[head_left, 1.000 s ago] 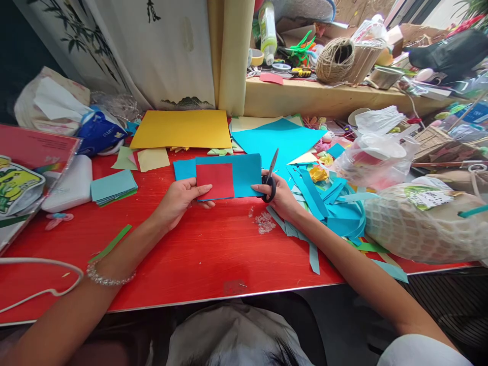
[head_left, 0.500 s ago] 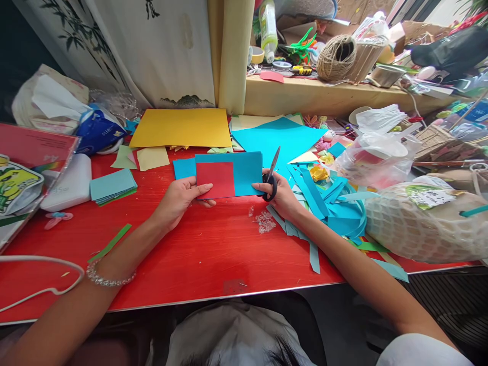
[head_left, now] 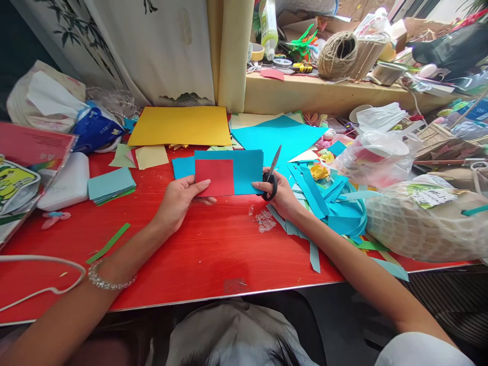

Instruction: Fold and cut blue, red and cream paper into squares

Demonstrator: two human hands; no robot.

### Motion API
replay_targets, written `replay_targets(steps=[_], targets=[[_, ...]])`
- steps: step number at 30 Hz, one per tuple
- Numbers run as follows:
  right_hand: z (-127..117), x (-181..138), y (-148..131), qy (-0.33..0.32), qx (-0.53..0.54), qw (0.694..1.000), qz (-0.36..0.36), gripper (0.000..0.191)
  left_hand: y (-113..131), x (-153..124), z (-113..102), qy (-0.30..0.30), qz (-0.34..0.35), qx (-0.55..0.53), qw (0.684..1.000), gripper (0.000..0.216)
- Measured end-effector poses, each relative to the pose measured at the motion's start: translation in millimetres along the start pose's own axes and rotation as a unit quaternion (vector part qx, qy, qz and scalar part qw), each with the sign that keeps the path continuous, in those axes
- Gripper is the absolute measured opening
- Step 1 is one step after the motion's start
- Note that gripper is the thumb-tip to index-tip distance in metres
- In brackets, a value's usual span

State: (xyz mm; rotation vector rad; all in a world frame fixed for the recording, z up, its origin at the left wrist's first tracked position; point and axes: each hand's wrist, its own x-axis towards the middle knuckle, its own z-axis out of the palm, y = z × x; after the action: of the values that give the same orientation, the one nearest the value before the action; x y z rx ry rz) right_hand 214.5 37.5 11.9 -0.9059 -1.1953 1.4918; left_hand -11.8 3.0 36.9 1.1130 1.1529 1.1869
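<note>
My left hand (head_left: 186, 197) pinches a red paper square (head_left: 214, 177) flat against a larger blue paper sheet (head_left: 248, 172), thumb in front and fingers behind. The square's lower edge lies about level with the sheet's lower edge. My right hand (head_left: 282, 195) is closed round black-handled scissors (head_left: 271, 178), blades pointing up, while its thumb rests on the blue sheet's lower right corner. Behind the left end of the sheet another blue paper piece (head_left: 183, 166) shows. Both hands are above the red table.
Blue paper strips (head_left: 328, 203) are heaped at the right, beside a netted bag (head_left: 423, 221). A yellow sheet (head_left: 181, 126) and a large blue sheet (head_left: 278, 134) lie at the back. Small teal squares (head_left: 111, 184) are stacked at left, near a green strip (head_left: 109, 243).
The hands and the papers stay almost in place, with only a very slight upward shift of the sheet and square. The grip on papers and scissors is the same.
</note>
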Motion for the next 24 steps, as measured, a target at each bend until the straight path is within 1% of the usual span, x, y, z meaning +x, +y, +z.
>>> replay_targets(steps=[7, 11, 15, 19, 24], targets=[[2.9, -0.6, 0.6, 0.015, -0.01, 1.0, 0.01, 0.035, 0.0, -2.2, 4.1, 0.029, 0.001, -0.013, 0.999, 0.019], [4.8, -0.6, -0.6, 0.019, -0.005, 1.0, 0.011, 0.038, 0.4, -2.6, 3.9, 0.026, -0.002, -0.003, 1.0, 0.019], [5.1, -0.6, -3.0, 0.009, 0.017, 1.0, 0.004, 0.037, 0.8, -1.8, 2.8, 0.013, 0.002, 0.0, 1.0, 0.018], [2.3, 0.1, -1.4, 0.016, 0.005, 1.0, 0.008, 0.037, 0.7, -1.8, 3.0, 0.026, 0.0, 0.008, 1.0, 0.018], [-0.5, 0.5, 2.1, 0.009, 0.006, 1.0, 0.005, 0.035, 1.1, -2.6, 4.0, 0.024, 0.002, 0.003, 1.0, 0.017]])
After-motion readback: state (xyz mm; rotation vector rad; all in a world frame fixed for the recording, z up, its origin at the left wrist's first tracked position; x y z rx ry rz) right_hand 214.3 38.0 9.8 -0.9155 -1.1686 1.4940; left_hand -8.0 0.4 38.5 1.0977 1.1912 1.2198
